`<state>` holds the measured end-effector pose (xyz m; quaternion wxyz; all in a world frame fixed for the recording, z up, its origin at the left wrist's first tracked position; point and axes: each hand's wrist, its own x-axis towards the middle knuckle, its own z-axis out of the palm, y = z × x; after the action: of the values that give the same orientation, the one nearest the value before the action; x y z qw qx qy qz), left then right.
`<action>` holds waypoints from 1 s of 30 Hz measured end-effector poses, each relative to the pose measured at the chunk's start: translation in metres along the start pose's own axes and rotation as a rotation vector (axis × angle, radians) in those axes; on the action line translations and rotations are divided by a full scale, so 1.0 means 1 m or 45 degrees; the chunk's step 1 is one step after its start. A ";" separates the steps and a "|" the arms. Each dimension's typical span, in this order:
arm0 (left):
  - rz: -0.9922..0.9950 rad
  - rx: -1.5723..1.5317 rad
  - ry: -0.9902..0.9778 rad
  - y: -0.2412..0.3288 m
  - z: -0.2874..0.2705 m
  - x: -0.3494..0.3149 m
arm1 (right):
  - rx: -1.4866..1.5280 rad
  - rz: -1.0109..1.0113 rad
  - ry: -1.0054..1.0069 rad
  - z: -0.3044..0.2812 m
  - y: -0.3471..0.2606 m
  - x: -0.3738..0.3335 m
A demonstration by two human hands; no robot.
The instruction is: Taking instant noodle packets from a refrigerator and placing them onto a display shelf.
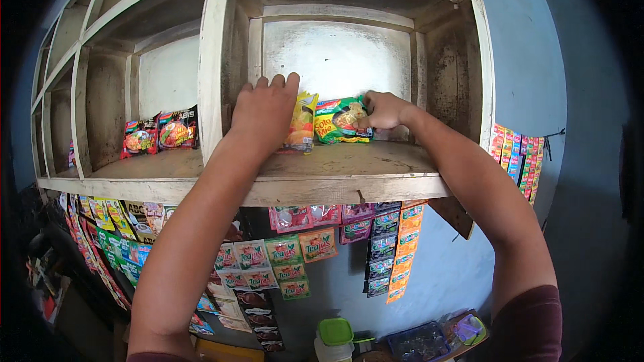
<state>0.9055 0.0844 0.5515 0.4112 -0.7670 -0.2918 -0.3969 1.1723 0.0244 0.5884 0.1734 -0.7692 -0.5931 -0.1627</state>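
Observation:
Inside the middle shelf compartment, a yellow noodle packet [302, 124] stands beside a green noodle packet [341, 121]. My left hand [263, 112] lies against the left side of the yellow packet, partly covering it. Its fingers point upward, slightly apart; the thumb is hidden. At the green packet's right edge, my right hand [387, 110] is closed, fingers bent around the wrapper. Both packets rest on or just above the shelf board [362, 159].
A wooden divider [213, 60] separates the left compartment, which holds red-and-black noodle packets [159, 132]. Sachet strips [382, 251] hang below the shelf's front edge [322, 192]. Lower down are a green-lidded container [335, 332] and a dark tray [419, 342].

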 end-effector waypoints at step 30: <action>-0.074 -0.291 0.071 0.006 -0.011 -0.007 | -0.480 -0.804 0.377 0.001 -0.020 -0.013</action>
<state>0.9026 0.0709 0.5465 0.3172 -0.7887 -0.2552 -0.4606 1.1500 0.0180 0.5833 0.0541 -0.5357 -0.7287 -0.4232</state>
